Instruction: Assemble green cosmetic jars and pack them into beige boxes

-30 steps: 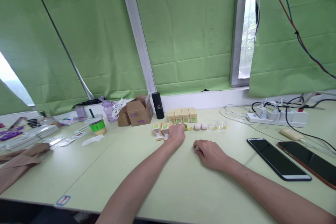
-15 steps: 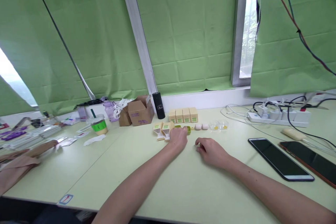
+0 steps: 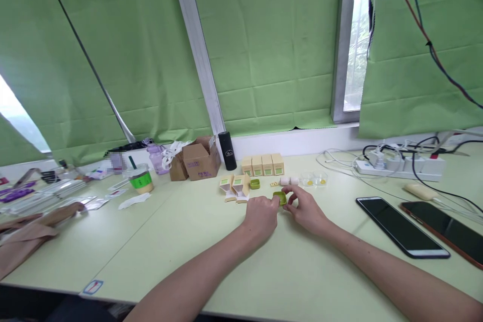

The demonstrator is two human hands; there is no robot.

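Observation:
A small green square tray (image 3: 279,197) is held between both hands just above the table. My left hand (image 3: 261,217) pinches its left side, and the fingers of my right hand (image 3: 305,210) close on its right side. Another green tray (image 3: 255,184) lies beyond my left hand, beside two opened cream boxes (image 3: 240,187) with spread flaps. Right of that tray are a tiny yellow piece (image 3: 273,184), two pale pink cylinders (image 3: 289,181) and two clear pieces with yellow centres (image 3: 314,179). Several closed cream boxes (image 3: 263,165) stand in a row behind.
A black bottle (image 3: 227,151) and a cardboard box (image 3: 199,161) stand at the back. To the left is a drink cup (image 3: 141,180). Two phones (image 3: 402,227) lie at the right, below a power strip (image 3: 402,167) with trailing cables.
My left hand has drawn back toward me and right with a green tray. My right hand has moved up slightly and taken hold of its other side.

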